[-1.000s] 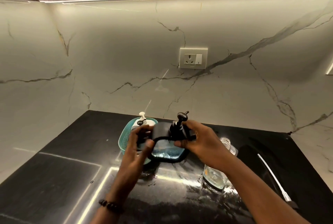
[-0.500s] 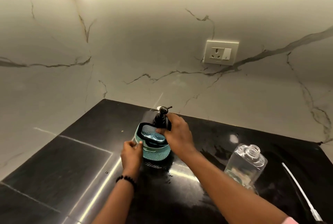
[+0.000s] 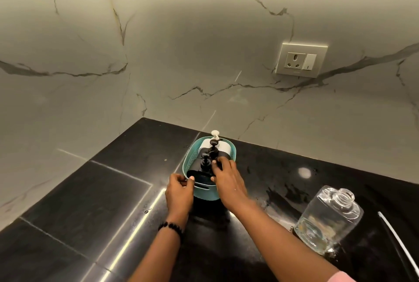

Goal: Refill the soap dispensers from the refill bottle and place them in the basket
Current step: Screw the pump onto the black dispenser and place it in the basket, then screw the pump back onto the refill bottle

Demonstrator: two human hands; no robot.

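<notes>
One head-worn wide-angle camera looked forward and down from above the desk (image 3: 95, 193), facing the corner walls (image 3: 204, 55), near both hands.

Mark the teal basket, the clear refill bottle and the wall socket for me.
teal basket (image 3: 204, 191): head view, near outer wall beside the handle slot.
clear refill bottle (image 3: 326, 220): head view, middle of its glass body.
wall socket (image 3: 300, 60): head view, centre of the faceplate.

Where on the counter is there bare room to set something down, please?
Free: the dark counter left of the teal basket, and the stretch between basket and clear bottle. Crowded: the basket, packed with dispensers under both hands.
</notes>
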